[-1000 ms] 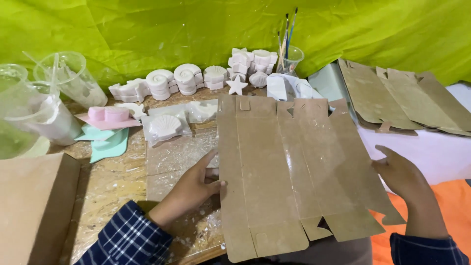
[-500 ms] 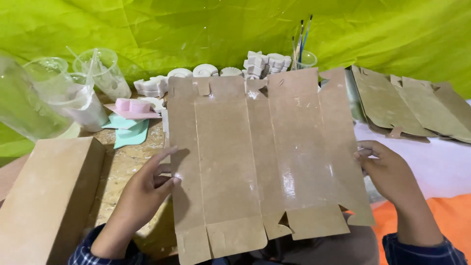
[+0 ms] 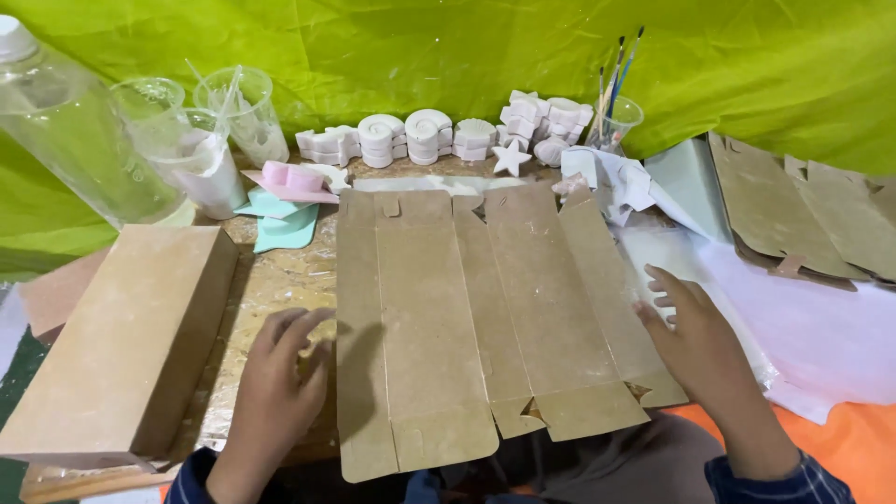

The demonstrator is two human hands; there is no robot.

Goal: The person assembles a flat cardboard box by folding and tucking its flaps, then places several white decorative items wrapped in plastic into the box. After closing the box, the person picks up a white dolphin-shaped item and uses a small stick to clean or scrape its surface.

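A flat, unfolded brown cardboard box blank (image 3: 485, 327) is being held spread out across the middle of the worktop (image 3: 280, 280), its creased panels running side by side and its tabbed lower edge hanging past the near edge toward the lap. The left hand (image 3: 280, 392) is being kept at about 9 o'clock of the blank, fingers (image 3: 303, 327) loosely spread and uncurled, their tips resting against or just beside the left edge; nothing is being gripped, and the edge appears to be steadied rather than lifted. The right hand (image 3: 700, 350) is being laid at about 3 o'clock, palm down with fingers opened flat over the outermost right panel, seemingly so that the sheet is being pressed level from both sides. At 9 o'clock of the left hand an assembled brown box (image 3: 121, 341) is lying on its side, well clear of the blank. At 12 o'clock a row of white cast pieces (image 3: 420, 138), among them a star (image 3: 511, 157), is being kept along the back against the green cloth (image 3: 420, 47), out of the working space. Clear plastic cups (image 3: 219, 117) and a large clear bottle (image 3: 70, 131) are standing at 10 o'clock, a cup of brushes (image 3: 616, 112) at 1 o'clock, and more flat blanks (image 3: 803, 215) are stacked at 2 o'clock, near the right hand
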